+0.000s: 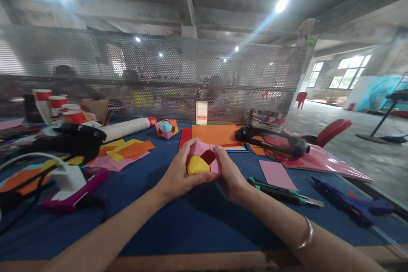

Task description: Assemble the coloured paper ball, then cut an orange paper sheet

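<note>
Both my hands hold one folded paper piece (202,158) with pink, yellow and red faces, lifted just above the blue table mat (178,225). My left hand (178,176) cups its left side, thumb pressed on the yellow face. My right hand (230,175) wraps its right side, fingers closed round the pink flaps. A bangle sits on my right wrist (305,233).
A finished paper ball (166,128) and an orange sheet stack (214,134) lie behind my hands. Loose coloured papers (123,153) and a white roll (127,128) are to the left, a pink sheet (276,174), green cutter (282,191) and blue glue gun (350,205) to the right. A mesh screen (153,76) backs the table.
</note>
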`<state>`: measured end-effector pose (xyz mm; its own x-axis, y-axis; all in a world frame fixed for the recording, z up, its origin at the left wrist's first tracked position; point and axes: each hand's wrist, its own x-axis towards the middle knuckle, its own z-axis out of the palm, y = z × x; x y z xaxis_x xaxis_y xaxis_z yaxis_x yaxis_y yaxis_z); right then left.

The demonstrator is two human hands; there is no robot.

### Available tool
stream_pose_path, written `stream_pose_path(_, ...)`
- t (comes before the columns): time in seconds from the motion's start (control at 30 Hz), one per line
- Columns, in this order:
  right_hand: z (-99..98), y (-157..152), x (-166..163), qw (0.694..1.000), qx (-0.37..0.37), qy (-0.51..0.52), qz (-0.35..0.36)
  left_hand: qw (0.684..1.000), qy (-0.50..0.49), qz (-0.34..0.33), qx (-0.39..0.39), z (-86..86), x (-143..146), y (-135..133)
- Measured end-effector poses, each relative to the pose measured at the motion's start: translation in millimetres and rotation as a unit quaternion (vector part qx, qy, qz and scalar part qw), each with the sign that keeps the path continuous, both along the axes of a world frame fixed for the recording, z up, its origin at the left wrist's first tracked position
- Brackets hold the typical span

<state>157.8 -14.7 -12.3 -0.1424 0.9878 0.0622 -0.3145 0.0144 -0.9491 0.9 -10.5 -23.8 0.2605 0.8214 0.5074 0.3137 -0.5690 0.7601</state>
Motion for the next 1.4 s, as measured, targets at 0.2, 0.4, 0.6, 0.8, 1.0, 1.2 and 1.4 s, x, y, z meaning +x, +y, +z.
stream_pose_path(0.2, 0.3, -0.4, -0.6, 0.999, -0.033, 0.006, -0.006, 1.000, -0.001, 0.003, 0.000, -0.7, 0.3, -0.2)
stream_pose_path(0.4, 0.2, 1.0, -0.5, 1.000, -0.029, 0.007, 0.000, 1.000, 0.011, -0.015, 0.004, -1.5, -1.1, 1.1)
stream_pose_path(0.6, -2.1, 0.9, 0.4, 1.000, 0.009, 0.006, -0.007, 0.999, 0.014, -0.020, 0.034, -1.0, 1.6, -1.0)
stream_pose_path(0.8, -1.0, -1.5, 1.8, 1.000, 0.001, 0.002, 0.006, 0.999, 0.015, -0.004, 0.037, -0.1, 2.5, -2.2)
stream_pose_path(1.0, 5.5, -4.6, 2.1, 0.998, -0.046, 0.010, 0.036, 0.998, 0.025, 0.022, 0.044, -0.1, 1.8, -1.9)
stream_pose_path(1.2, 5.2, -2.3, 3.2, 0.997, -0.034, 0.030, 0.055, 1.000, 0.009, 0.006, 0.027, -0.2, 2.1, -0.9)
stream_pose_path(1.4, 13.3, 0.3, 8.1, 0.993, -0.033, 0.047, 0.104, 0.998, -0.017, -0.034, 0.041, 1.1, -1.5, -0.7)
